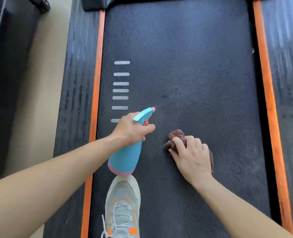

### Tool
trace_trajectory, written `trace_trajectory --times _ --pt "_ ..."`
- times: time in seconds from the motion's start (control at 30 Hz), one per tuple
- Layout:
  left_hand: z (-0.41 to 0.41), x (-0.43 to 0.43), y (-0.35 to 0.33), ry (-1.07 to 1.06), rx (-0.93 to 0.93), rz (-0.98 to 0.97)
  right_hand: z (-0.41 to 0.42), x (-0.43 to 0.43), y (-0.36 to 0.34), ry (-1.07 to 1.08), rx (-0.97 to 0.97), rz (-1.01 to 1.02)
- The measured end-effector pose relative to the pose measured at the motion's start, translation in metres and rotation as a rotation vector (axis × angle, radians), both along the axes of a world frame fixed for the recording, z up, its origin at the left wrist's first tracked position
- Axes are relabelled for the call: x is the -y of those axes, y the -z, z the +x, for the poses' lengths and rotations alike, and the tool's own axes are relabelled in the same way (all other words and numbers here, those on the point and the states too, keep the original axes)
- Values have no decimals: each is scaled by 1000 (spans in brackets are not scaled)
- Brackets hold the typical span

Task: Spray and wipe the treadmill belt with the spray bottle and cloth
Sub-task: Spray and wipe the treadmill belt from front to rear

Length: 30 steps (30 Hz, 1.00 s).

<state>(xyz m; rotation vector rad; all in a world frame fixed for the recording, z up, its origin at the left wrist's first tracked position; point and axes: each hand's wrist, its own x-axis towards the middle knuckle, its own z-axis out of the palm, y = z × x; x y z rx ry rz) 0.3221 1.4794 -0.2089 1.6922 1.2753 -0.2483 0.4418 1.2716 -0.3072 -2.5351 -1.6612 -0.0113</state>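
Two grips: left hand (131, 130) holds bottle (127, 158), right hand (193, 158) cloth (176, 135).

Two hands (133, 130) (193, 157), one spray bottle (126, 157), one cloth (176, 134), one shoe (123, 203), seven stripes (121, 83) (white)

Taking the spray bottle (128, 155) as my reference: cloth (176, 134) on the belt (193, 66) to its right, shoe (122, 203) just behind it, stripe marks (120, 91) ahead-left.

Head view, looking steeply down, close above treadmill belt (193, 66)
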Motion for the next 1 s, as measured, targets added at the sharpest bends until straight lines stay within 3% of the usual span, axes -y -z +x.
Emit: trace_trajectory --times 0.33,0.5,0.73,0.83,1.0 --pt "-57 2 -12 -34 -77 -31 1 -31 -8 181 -68 74" --pt "-78 5 -12 -120 28 -93 24 -76 -16 287 -113 131" --pt "-78 -10 -12 -222 142 -60 80 -180 -11 376 -116 -3" --pt "-70 -20 -12 -231 166 -33 62 -191 -7 267 -31 -8" --pt "-52 -44 -20 -210 151 3 8 -98 -8 -295 25 -2"
